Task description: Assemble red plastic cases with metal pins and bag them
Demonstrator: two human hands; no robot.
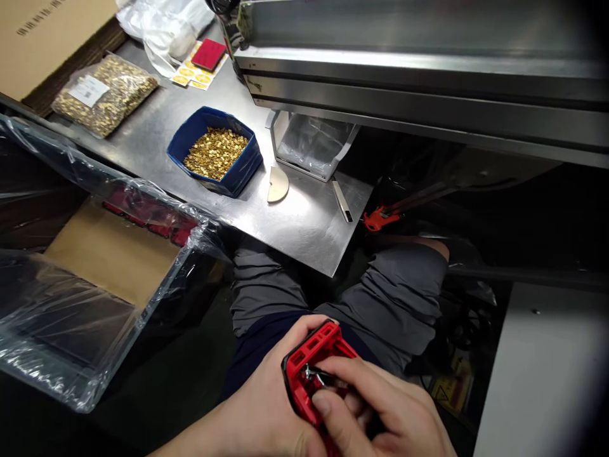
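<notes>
My left hand is wrapped round a red plastic housing with a black outer edge and rectangular slots along its top, held over my lap. The fingers and thumb of my right hand are closed at the housing's hollow inside, pinching a small shiny metal piece. The exact kind of that piece I cannot make out, as my fingertips partly cover it. The lower part of the housing is hidden behind both hands.
On the metal table stand a blue bin of small brass pieces, a grey tray, a half-round disc and a knife. A bag of brass parts lies behind. A plastic-lined crate is left; an orange tool hangs right.
</notes>
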